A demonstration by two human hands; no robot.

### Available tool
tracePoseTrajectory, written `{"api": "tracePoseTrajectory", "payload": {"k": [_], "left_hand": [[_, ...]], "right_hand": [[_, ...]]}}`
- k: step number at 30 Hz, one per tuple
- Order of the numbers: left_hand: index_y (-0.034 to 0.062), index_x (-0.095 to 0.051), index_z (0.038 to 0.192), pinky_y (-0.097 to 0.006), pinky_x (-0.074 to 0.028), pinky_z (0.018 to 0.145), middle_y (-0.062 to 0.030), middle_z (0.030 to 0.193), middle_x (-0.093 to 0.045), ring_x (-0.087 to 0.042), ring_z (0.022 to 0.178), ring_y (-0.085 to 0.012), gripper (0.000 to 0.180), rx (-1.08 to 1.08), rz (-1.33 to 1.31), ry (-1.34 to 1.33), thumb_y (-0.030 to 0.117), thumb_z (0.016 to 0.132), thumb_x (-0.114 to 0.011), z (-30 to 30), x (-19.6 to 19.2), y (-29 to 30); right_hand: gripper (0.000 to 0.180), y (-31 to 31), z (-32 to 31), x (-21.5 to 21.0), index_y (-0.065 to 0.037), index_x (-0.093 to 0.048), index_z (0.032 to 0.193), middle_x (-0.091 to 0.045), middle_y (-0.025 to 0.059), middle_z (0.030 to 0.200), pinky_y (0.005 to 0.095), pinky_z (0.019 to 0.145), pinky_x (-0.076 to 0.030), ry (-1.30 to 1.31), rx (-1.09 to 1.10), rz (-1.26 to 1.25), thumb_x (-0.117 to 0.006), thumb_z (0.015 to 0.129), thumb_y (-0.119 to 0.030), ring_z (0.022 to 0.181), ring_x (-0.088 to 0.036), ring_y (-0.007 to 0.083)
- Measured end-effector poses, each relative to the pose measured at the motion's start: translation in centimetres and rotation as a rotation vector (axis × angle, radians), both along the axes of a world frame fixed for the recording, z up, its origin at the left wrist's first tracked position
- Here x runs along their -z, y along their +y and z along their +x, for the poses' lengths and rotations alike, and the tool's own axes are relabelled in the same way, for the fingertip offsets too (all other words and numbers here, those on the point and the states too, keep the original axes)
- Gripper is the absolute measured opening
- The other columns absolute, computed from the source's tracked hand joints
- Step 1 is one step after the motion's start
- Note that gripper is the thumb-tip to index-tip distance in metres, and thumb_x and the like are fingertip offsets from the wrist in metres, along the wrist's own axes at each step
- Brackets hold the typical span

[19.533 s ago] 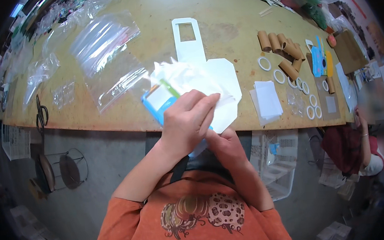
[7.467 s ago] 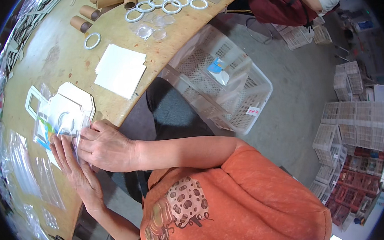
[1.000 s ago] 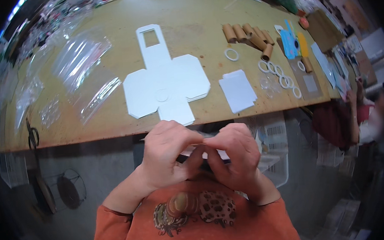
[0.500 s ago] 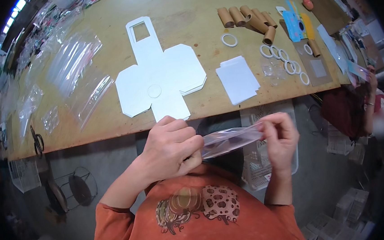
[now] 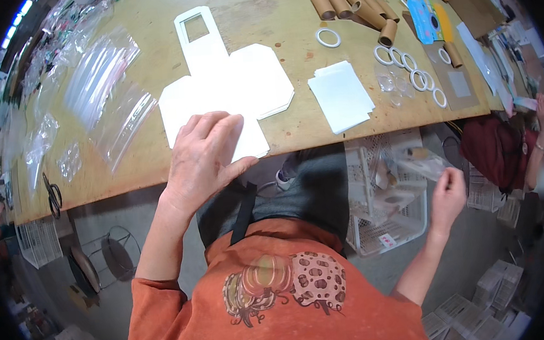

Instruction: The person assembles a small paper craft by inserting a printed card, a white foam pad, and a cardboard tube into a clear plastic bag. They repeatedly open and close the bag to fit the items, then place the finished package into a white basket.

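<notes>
Grip first: the right hand [image 5: 450,195], at 3 o'clock, is narrow, thumb and fingers pinched on one end of a clear bag [image 5: 426,163], which has something small inside, too small to tell. The left hand [image 5: 204,155], nearer 9 o'clock, has its thumb and fingers spread over the white cards, and I cannot tell whether it touches them.

Largest is the desk [image 5: 300,81], filling the dial from 9 round to 3. At 4 o'clock, below its edge, sits a white crate [image 5: 410,224], with the clear bag held before it or over it. The white cards [image 5: 255,75] lie in a stack at 11, with loose plastic bags [image 5: 102,81] at 10, white paper [image 5: 342,97] between 1 and 2, scissors [image 5: 53,195] at 9, brown tubes [image 5: 368,15] at 1 and white rings [image 5: 418,80] at 2.

As I judge it, the step in hand is moving the clear bag away at the crate side; a next move would call for the right fingers to open cleanly and the left fingertips to part one card from the stack.
</notes>
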State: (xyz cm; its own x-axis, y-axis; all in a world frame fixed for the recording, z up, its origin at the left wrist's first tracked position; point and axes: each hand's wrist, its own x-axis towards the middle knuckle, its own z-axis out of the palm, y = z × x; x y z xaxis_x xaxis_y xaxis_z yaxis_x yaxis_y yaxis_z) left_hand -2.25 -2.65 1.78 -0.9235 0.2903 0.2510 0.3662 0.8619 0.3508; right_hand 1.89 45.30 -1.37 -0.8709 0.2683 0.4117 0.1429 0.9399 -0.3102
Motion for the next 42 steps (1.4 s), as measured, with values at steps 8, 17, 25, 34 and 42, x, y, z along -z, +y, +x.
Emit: {"api": "tracePoseTrajectory", "payload": {"k": [8, 17, 25, 34, 42], "left_hand": [[0.0078, -0.064, 0.114, -0.043, -0.051, 0.093, -0.0088, 0.117, -0.063, -0.059, 0.109, -0.0297, 0.055, 0.070, 0.027, -0.112, 0.031, 0.072, -0.089, 0.1, -1.2, -0.4], [0.0068, -0.071, 0.105, -0.039, -0.056, 0.085, -0.0077, 0.105, -0.070, -0.065, 0.099, -0.0276, 0.035, 0.111, 0.194, -0.084, 0.025, 0.078, -0.085, 0.5, -1.0, -1.8], [0.0062, -0.074, 0.100, -0.033, -0.059, 0.067, -0.0070, 0.093, -0.074, -0.072, 0.080, -0.0233, 0.020, 0.123, 0.140, 0.363, 0.009, 0.080, -0.079, 2.4, 0.2, -0.7], [0.0050, -0.067, 0.087, -0.029, -0.051, 0.059, -0.0073, 0.090, -0.071, -0.064, 0.068, -0.0177, 0.018, -0.080, 0.899, -0.122, 0.016, 0.085, -0.081, 7.7, 1.6, -2.4], [-0.0035, -0.036, 0.144, -0.031, -0.051, 0.095, -0.0101, 0.128, -0.055, -0.057, 0.114, -0.0152, 0.051, -0.323, 1.398, -0.205, 0.004, 0.100, -0.060, 5.0, 2.2, -1.9]], "right_hand": [[0.014, -10.2, -0.8, 1.8, 0.001, -0.070, 0.101, -0.071, 0.0199, 0.094, 0.0425, 0.077, -0.055, -0.410, -0.398, -0.260, -0.067, 0.091, -0.008, 0.086, -0.069, 0.0379], [0.013, -21.5, -3.0, -3.8, -0.002, -0.071, 0.099, -0.071, 0.0138, 0.090, 0.0362, 0.073, -0.056, -0.210, -0.875, -0.539, -0.072, 0.087, 0.002, 0.082, -0.070, 0.0300], [0.043, -27.7, -6.5, -2.8, -0.007, -0.072, 0.117, -0.067, 0.0136, 0.126, 0.0424, 0.100, -0.051, 0.062, -1.041, -0.302, -0.070, 0.076, 0.003, 0.117, -0.062, 0.0338], [0.040, -29.2, -7.4, -0.6, -0.004, -0.073, 0.115, -0.072, 0.0151, 0.119, 0.0436, 0.100, -0.054, 0.256, -1.101, -0.376, -0.064, 0.078, 0.009, 0.116, -0.066, 0.0371], [0.050, -29.9, -5.2, 0.4, -0.008, -0.072, 0.120, -0.071, 0.0121, 0.124, 0.0442, 0.099, -0.054, 0.187, -1.183, -0.331, -0.062, 0.075, 0.012, 0.117, -0.066, 0.0379]]}}
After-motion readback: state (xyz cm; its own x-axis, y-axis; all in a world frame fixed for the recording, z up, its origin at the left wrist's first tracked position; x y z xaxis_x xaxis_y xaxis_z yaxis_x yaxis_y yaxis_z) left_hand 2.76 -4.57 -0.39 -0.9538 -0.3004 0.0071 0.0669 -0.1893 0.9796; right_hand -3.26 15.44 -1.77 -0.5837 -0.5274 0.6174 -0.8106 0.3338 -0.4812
